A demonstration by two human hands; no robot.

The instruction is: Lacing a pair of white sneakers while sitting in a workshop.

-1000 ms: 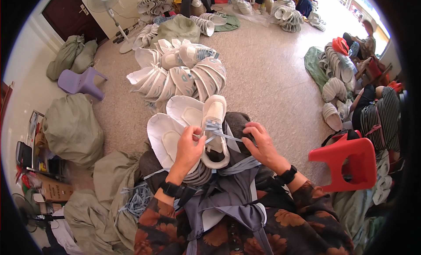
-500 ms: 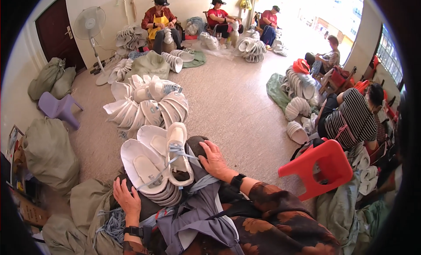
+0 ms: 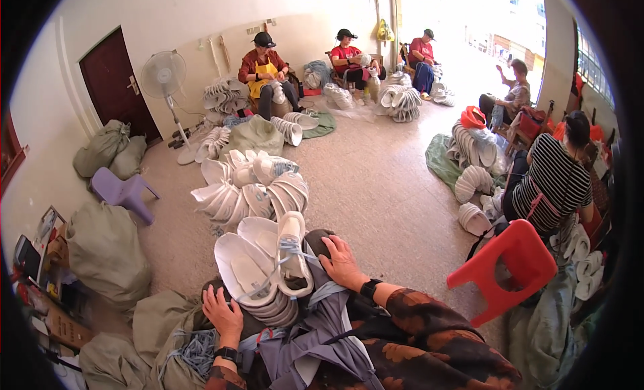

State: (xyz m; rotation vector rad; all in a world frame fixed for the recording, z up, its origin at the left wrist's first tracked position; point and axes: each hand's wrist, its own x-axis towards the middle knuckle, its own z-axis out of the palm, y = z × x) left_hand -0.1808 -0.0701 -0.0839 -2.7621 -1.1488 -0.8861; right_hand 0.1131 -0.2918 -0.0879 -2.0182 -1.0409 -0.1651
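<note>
My left hand (image 3: 223,317) lies spread on my left knee and holds nothing. Fingers stretched, my right hand (image 3: 342,261) rests over my dark right knee. Between them a stack of white shoe uppers (image 3: 240,266) sits on my lap, toes pointing away. Leaning on its right side is a single white shoe upper (image 3: 293,232), with light blue laces (image 3: 290,248) threaded partly through it and loose ends trailing over my lap. Neither hand touches the shoe. A tangled bundle of blue laces (image 3: 196,355) hangs beside my left wrist, and a grey cloth (image 3: 305,353) covers my lap.
Ahead on the floor lies a ring of white uppers (image 3: 258,192). A purple chair (image 3: 122,192) and stuffed sacks (image 3: 107,256) stand left, a red stool (image 3: 506,269) right. Several people sit around the room among shoe piles (image 3: 400,101). A fan (image 3: 164,78) stands near the door.
The whole view has shifted, so the room sits further right and lower. Both my hands stay resting on my knees. A seated person near the bright doorway has raised a hand.
</note>
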